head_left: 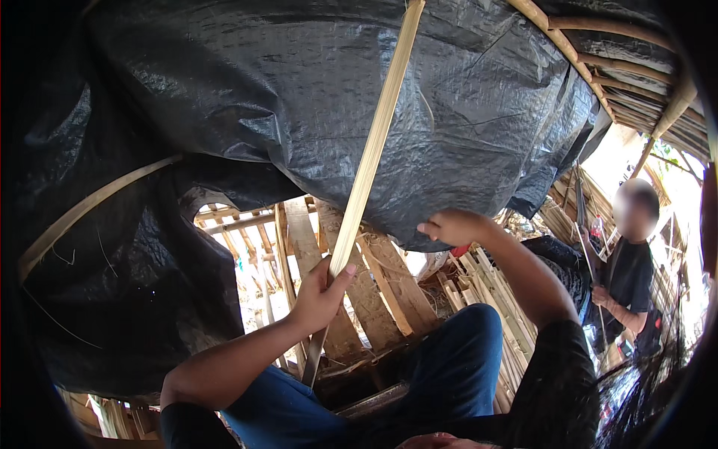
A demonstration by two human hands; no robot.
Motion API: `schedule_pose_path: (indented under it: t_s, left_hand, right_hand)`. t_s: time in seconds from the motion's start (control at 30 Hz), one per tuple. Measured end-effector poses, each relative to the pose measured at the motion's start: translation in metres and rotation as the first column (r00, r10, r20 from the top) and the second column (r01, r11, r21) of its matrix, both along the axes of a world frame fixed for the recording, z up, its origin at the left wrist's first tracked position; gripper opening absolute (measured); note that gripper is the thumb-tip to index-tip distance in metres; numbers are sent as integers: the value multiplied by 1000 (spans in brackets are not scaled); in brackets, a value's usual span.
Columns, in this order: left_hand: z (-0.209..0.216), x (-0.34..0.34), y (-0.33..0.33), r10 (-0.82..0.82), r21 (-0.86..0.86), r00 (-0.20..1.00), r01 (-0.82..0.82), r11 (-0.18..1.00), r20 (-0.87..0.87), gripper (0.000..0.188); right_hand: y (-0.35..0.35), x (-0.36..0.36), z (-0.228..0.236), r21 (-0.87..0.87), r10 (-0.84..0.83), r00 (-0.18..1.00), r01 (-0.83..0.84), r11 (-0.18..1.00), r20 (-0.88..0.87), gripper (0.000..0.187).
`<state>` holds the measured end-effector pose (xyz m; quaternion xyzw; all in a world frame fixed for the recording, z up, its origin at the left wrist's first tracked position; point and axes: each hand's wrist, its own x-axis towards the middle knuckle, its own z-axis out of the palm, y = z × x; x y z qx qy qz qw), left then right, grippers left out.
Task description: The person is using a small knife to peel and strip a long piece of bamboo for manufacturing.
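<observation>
My left hand (318, 301) is closed around a long, pale bamboo strip (380, 131), which rises at a slant past the upper edge of the view. Below that hand, a darker flat length (315, 355) runs down toward my left leg; whether it is the strip's lower end, I cannot tell. To the right of the strip and apart from it, my right hand (458, 227) is raised in front of a black plastic sheet (314, 90). Its fingers are curled together, and anything within them is hidden.
Wooden planks (360, 299) with gaps lie beyond my knees. A pile of split strips (497, 322) lies right of my right knee. Another person (628, 269) in a dark shirt is at the far right, holding a thin stick. Roof poles (628, 67) cross the upper right.
</observation>
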<state>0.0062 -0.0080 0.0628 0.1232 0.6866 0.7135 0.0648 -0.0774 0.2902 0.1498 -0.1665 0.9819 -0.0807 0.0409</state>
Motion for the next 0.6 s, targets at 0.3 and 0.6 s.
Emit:
schedule_pose_path:
  t_s: [0.3, 0.6]
  left_hand:
    - [4, -8, 13, 57, 1, 983, -58, 998, -175, 29]
    - [1, -7, 14, 34, 123, 987, -14, 992, -158, 34]
  right_hand:
    - [-41, 33, 17, -254, 78, 767, -305, 918, -637, 28]
    - [-69, -1, 42, -112, 38, 622, -200, 973, -782, 29]
